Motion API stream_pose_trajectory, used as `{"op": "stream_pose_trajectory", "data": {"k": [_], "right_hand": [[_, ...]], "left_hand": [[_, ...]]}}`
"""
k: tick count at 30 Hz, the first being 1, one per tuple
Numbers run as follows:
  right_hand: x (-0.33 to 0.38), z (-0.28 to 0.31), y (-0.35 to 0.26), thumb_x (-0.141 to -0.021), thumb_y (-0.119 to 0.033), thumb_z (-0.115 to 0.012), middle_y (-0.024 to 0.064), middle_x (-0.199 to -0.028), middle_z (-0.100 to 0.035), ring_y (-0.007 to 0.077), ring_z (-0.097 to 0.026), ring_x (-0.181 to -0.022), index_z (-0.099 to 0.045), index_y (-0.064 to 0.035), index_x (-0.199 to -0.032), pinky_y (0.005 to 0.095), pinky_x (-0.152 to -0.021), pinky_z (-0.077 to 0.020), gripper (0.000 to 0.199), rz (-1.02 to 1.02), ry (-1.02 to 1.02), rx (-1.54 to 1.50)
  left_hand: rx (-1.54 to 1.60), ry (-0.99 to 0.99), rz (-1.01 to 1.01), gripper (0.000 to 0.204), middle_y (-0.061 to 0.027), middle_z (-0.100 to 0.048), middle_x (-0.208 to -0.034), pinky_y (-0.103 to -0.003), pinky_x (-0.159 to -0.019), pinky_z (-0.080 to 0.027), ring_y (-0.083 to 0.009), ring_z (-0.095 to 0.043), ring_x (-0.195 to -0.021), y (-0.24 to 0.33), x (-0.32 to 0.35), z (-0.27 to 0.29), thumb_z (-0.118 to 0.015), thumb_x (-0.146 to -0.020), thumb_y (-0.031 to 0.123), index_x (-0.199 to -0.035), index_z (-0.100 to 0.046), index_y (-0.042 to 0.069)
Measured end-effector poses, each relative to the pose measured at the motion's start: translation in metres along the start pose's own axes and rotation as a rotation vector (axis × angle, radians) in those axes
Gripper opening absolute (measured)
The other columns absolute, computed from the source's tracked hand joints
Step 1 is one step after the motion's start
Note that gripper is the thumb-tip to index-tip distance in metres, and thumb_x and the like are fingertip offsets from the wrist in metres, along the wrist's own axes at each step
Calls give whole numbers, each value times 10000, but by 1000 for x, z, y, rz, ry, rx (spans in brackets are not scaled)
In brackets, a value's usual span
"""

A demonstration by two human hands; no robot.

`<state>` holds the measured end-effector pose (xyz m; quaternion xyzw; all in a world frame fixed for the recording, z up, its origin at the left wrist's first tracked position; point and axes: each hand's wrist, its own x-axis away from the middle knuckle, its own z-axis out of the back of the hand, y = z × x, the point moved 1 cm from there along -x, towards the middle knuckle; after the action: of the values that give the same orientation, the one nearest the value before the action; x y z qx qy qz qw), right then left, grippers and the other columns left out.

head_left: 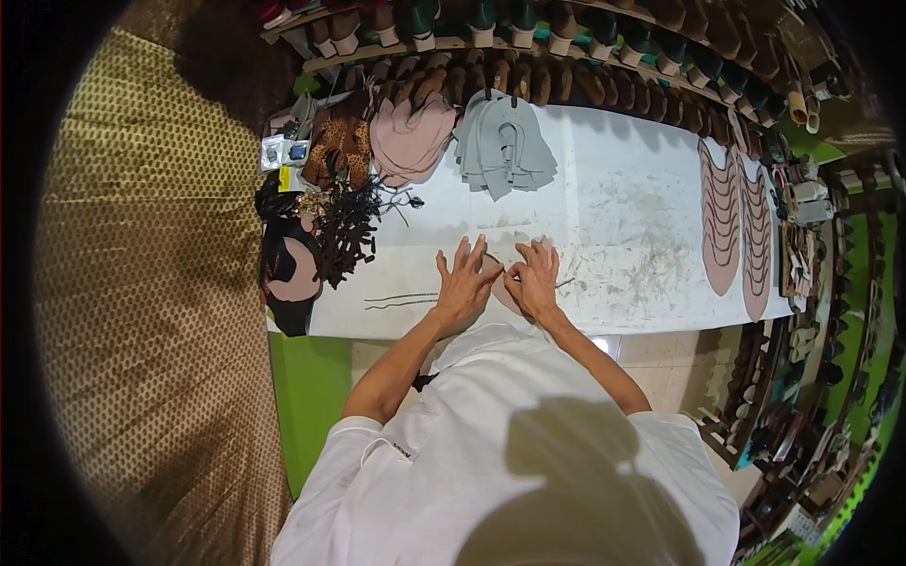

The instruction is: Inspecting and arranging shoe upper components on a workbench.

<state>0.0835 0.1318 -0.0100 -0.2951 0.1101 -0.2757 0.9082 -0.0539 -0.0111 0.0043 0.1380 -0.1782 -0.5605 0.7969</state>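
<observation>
A pink shoe piece [504,296] with a dark edge lies on the white-covered table, mostly hidden under my hands. My left hand [462,286] pinches at its edge with thumb and index finger, the other fingers spread. From the opposite side, my right hand [536,281] does the same, so both pinches nearly meet. A thin dark strip [566,281] sticks out past my right hand. Left of my left hand, two more dark strips [401,302] lie roughly parallel on the table.
Behind my hands lie stacked grey pieces [505,146], pink pieces [411,137] and leopard-print pieces [338,146]. Dark tangled strips [347,226] sit at left. Overlapping dark-edged pink pieces [722,226] form rows at right. Shelves of shoes [566,80] line the back; a patterned curtain [160,283] hangs left.
</observation>
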Motion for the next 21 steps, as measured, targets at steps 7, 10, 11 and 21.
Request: {"op": "stream_pose_trajectory", "data": {"k": [7,10,11,21], "right_hand": [[0,0,1,-846,-214,-767,109,-1449,-576,377,-375,-1473,-769,-64,-796,634,-1245,-138,158,-6,-4,-3],[1,-1,3,-848,-236,-783,105,-1450,-572,373,-375,-1471,-771,-70,-799,631,-1245,-140,173,-3,4,-3],[2,-1,5,-848,-254,-795,103,-1451,-569,370,-375,-1471,-772,-75,-800,629,-1246,-141,187,2,9,-4],[12,8,13,-852,-292,-801,107,-1440,-582,354,-383,-1465,-817,-80,-896,625,-1239,-164,218,62,-21,-32]], "left_hand": [[-20,12,14,492,-90,-150,-1754,-823,-1121,-84,-397,-90,-1601,-2,0,-8,-626,-979,236,-1450,-595,376],[-120,-6,7,535,-87,-115,-1761,-822,-1105,-123,-404,-88,-1596,-2,0,-10,-628,-992,285,-1498,-538,433],[-127,-8,4,536,-89,-115,-1761,-823,-1106,-120,-404,-86,-1597,-1,-1,-10,-628,-992,284,-1499,-537,433],[-4,5,28,517,-106,-154,-1751,-811,-1144,-54,-406,-92,-1601,2,0,-6,-606,-978,213,-1466,-577,381]]}}
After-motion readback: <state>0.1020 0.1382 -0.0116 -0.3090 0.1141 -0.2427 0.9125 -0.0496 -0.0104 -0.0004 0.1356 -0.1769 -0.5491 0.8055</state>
